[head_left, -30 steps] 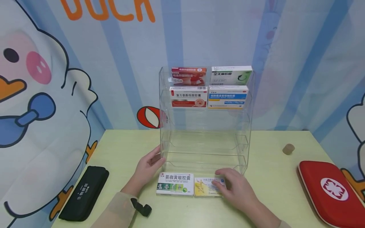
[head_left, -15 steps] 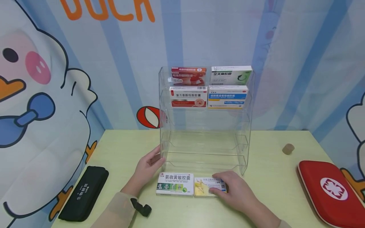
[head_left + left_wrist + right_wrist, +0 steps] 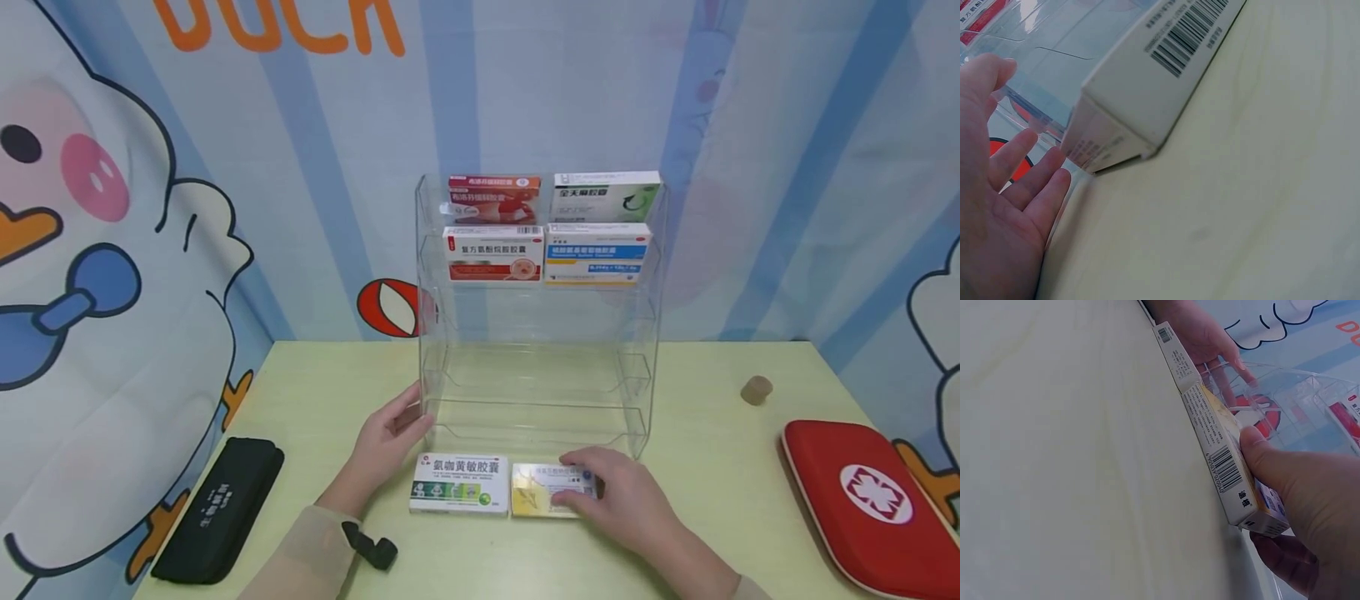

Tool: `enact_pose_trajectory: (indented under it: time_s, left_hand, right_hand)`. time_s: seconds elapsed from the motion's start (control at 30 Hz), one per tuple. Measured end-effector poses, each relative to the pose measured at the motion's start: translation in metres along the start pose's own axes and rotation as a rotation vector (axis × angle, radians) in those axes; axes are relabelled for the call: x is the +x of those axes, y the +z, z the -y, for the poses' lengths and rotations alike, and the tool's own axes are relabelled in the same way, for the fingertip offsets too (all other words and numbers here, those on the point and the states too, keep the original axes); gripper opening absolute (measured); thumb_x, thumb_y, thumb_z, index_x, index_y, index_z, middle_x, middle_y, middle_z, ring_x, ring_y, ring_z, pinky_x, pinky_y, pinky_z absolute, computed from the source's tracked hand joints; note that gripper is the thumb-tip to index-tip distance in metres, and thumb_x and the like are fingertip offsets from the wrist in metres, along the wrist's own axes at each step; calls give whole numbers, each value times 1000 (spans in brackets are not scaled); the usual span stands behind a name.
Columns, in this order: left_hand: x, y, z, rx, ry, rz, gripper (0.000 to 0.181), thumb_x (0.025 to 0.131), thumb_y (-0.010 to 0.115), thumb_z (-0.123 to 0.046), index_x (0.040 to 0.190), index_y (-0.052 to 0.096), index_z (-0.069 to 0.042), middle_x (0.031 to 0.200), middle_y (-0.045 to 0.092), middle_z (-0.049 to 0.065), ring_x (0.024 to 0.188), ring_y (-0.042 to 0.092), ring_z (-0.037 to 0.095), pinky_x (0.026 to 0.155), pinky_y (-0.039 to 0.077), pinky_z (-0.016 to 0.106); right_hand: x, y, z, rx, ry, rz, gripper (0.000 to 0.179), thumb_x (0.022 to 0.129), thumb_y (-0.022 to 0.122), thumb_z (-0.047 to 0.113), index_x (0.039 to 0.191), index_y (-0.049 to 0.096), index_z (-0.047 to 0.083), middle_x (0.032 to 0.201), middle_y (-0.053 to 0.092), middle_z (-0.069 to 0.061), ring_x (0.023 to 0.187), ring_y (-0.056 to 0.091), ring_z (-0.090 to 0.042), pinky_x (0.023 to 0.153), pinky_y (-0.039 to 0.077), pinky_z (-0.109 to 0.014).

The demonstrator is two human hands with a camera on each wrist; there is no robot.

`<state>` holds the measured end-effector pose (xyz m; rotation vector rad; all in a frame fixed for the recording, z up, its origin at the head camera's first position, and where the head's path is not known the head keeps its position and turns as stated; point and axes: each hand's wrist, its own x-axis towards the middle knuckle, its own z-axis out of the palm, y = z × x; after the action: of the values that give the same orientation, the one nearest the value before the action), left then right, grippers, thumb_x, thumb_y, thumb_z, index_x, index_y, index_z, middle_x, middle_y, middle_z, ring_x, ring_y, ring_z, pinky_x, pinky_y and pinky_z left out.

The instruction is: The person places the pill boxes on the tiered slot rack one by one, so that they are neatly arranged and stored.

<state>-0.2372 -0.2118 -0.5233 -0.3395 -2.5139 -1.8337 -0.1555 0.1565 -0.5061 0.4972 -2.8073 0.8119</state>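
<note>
A yellow-and-white medicine box [image 3: 536, 490] lies on the table before a clear acrylic rack [image 3: 536, 408]. My right hand [image 3: 633, 504] pinches its right end, thumb on the printed face in the right wrist view, fingers at the end and partly hidden. Left of it lies a white-and-green medicine box [image 3: 459, 485], untouched; its barcoded side [image 3: 1166, 69] shows in the left wrist view. My left hand [image 3: 388, 442] rests against the rack's lower left side, fingers extended and spread.
Upper tiers of the rack hold a red box [image 3: 495, 200], a white-green box [image 3: 606, 198], a white-red box [image 3: 493, 255] and a blue-white box [image 3: 597, 254]. A black case [image 3: 217, 510] lies left; a red case [image 3: 870, 500] and small brown cylinder [image 3: 756, 390] lie right.
My right hand has moved slightly left and closed its thumb onto the yellow-and-white box, whose face now catches more light. The left hand stays against the rack.
</note>
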Motion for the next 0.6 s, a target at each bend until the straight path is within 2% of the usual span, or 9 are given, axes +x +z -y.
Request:
enact_pose_trajectory:
  time_s: [0.13,0.33,0.47,0.6]
  left_hand:
    - [0,0,0,1,0,-3,65,108,73,-22,168,48,-23,172,51,4,150,61,35,121,55,41]
    - [0,0,1,5,0,-4,65,108,73,-23,168,48,-24,172,51,4,150,61,35,121,55,41]
    - [0,-1,2,12,7,-5,65,108,73,-22,168,49,-23,171,52,4,150,61,35,120,55,42]
    - [0,-1,2,19,8,0,65,108,73,-23,168,48,-24,172,51,4,150,61,35,121,55,43]
  right_hand:
    - [1,-2,0,6,-8,-9,47,81,97,39,121,82,21,124,83,2,109,78,-18,92,68,-34]
    - [2,-3,-2,49,-50,-39,41,80,99,32,115,82,18,115,83,3,88,70,-4,75,61,-19]
    - [3,-3,-3,90,-59,-53,39,79,99,28,113,83,17,111,83,3,84,69,0,73,62,-18]
    - [5,-7,-3,150,-64,-66,35,79,99,21,110,84,15,111,84,1,86,75,-5,75,65,-17]
